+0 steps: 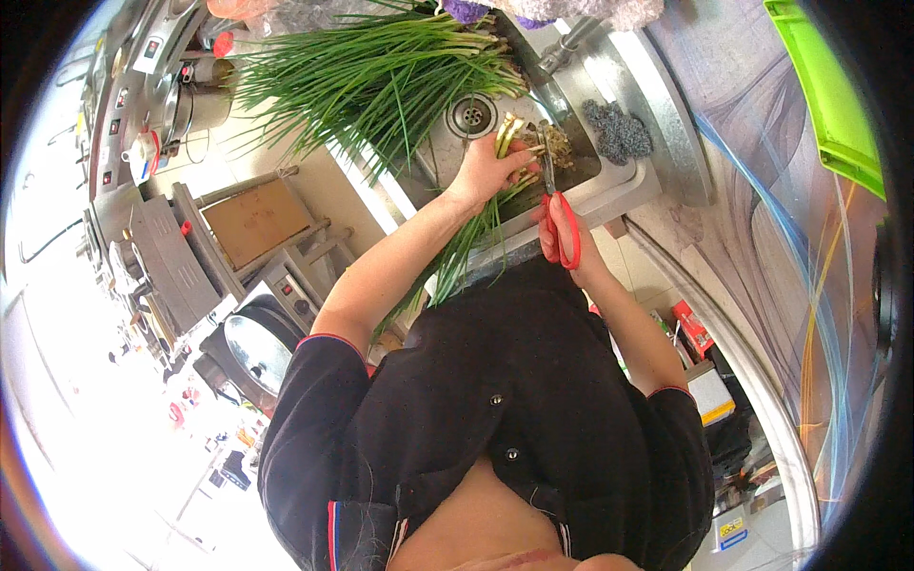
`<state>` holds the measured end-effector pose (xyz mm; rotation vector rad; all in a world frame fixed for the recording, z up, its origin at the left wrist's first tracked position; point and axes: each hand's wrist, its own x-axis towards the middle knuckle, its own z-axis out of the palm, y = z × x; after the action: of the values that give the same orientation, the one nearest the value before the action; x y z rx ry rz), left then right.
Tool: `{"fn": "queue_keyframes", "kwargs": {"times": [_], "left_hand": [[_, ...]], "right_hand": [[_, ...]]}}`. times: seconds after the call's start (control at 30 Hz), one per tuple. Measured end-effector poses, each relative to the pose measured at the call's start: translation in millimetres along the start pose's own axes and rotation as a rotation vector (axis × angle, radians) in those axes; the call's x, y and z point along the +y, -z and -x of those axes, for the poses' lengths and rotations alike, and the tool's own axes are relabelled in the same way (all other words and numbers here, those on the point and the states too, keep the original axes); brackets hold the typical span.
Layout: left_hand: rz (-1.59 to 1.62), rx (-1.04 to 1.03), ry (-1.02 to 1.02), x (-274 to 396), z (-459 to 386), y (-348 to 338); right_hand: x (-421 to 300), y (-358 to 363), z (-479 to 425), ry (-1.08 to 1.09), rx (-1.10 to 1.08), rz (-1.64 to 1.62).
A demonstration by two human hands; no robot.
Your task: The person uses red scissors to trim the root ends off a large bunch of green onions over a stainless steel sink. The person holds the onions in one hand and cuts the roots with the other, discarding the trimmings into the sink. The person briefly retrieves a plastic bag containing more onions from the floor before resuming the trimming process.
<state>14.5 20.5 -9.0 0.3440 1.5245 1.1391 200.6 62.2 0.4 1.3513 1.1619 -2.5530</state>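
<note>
My left hand (489,170) grips a small bunch of green chives or thin scallions (509,132) over the sink, pale ends up between the fingers. More green stalks (468,253) hang below that hand, across the sink's front edge. In my right hand (582,246) are red-handled scissors (565,235), their blades right beside the root ends. Whether the blades touch the roots I cannot tell. A clump of brownish root trimmings (558,148) lies behind the blades in the sink. The large pile of green stalks (385,71) covers the sink's left and far parts.
The steel sink (621,191) has a round drain (472,114) and a tap (568,46) at the back. A grey metal scourer (618,132) rests on the right rim. Farther right is a bright green plastic tray (828,93). Kitchen equipment (285,285) stands at left.
</note>
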Motion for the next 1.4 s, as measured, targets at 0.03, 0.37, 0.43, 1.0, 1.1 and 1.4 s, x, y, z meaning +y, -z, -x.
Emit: {"fn": "queue_keyframes", "kwargs": {"times": [0.03, 0.37, 0.43, 1.0, 1.1, 1.4], "left_hand": [[-0.002, -0.011, 0.003, -1.7, -0.5, 0.6], [0.105, -0.013, 0.138, 61.3, 13.2, 29.2], [0.156, -0.032, 0.101, 99.6, 30.8, 57.0], [-1.506, -0.07, -0.432, 237.9, -17.9, 216.9], [-1.591, -0.246, -0.456, 178.5, -104.8, 203.4], [-1.938, 0.366, -0.836, 49.3, -197.6, 197.4]], "right_hand": [[0.2, -1.7, 0.6, -0.005, 0.011, 0.001], [-11.3, 24.4, -12.8, -0.257, -0.246, -0.687], [-11.6, 30.2, -14.6, -0.273, -0.369, -0.689], [4.7, 35.7, -17.6, -0.222, -0.163, -0.502], [1.9, 33.1, -12.6, -0.218, -0.099, -0.458], [8.6, 28.4, -4.2, -0.162, -0.058, -0.457]]}}
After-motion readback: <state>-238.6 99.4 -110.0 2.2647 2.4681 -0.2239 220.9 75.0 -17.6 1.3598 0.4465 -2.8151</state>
